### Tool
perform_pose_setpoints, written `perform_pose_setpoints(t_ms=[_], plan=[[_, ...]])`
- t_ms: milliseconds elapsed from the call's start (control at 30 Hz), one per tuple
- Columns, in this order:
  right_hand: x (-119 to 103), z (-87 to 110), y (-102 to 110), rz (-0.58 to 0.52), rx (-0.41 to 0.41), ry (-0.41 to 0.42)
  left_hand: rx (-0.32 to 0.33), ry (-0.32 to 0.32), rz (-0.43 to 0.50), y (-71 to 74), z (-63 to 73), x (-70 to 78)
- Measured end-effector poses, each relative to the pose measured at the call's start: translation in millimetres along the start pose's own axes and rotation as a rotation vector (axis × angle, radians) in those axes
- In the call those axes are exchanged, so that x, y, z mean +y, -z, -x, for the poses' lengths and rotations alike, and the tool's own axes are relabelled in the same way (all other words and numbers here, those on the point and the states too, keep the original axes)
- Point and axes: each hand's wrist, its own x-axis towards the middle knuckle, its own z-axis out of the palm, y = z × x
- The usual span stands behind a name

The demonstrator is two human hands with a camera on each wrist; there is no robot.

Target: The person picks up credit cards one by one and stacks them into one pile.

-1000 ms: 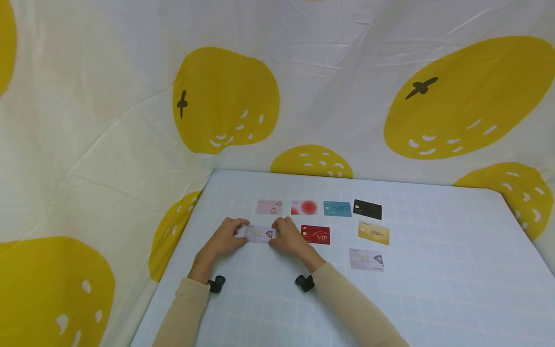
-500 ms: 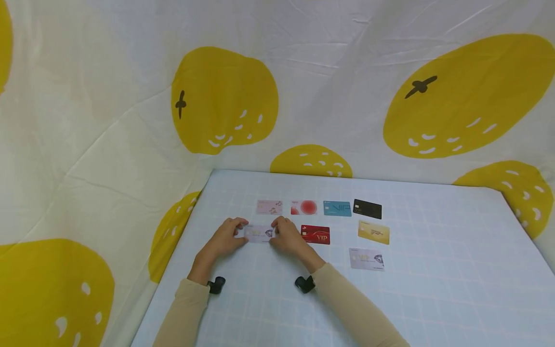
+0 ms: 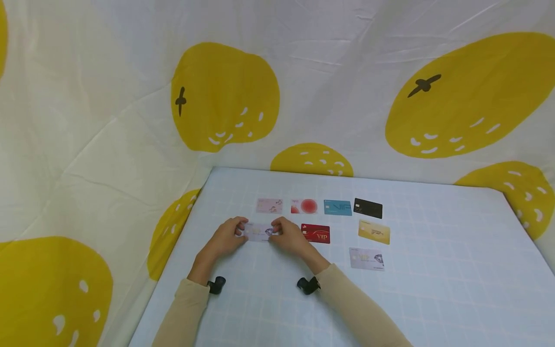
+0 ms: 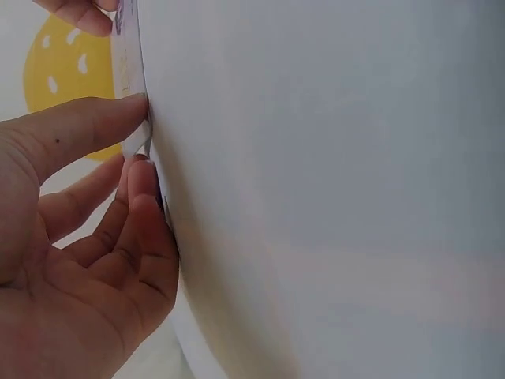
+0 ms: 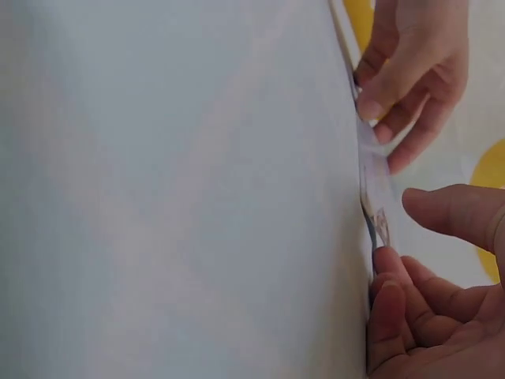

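A pale lilac card with a dark emblem lies flat on the table between my two hands. At its left end, my left hand pinches it with the thumb on the near edge and fingertips at the far side. In the left wrist view, the left thumb meets the card's edge. My right hand is at the card's right end, its fingertips touching the corner. The right wrist view shows the right thumb lifted apart from the card. A red VIP card lies just right of that hand.
Behind are a pink floral card, a white card with a red circle, a blue VIP card and a black card. To the right lie a gold card and another lilac card. Patterned fabric surrounds the table.
My right hand has shifted slightly right, and its thumb has drawn back from the card's near corner. My left hand and the card have hardly moved.
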Motion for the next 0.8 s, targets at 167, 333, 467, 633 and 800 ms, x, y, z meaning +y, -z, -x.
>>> perform_pose_setpoints(t_ms=[167,333,467,633,800], plan=[[-1.1,1.7,1.1,-0.025,0.004,0.016,0.011,0.025,0.025,-0.2,0.8,0.5],[-1.7,3.4,1.5,-0.022,0.005,0.016,0.03,0.051,0.07,0.2,4.0,3.0],[-1.9,4.6,1.9,-0.034,-0.001,0.009,0.034,0.063,0.09,-0.9,5.5,2.8],[-1.3,6.0,3.1,-0.051,0.012,0.005,0.036,0.064,0.124,-1.8,7.0,3.8],[-0.2,8.8,5.8,-0.068,0.021,0.006,0.042,0.071,0.167,-1.4,8.3,8.6]])
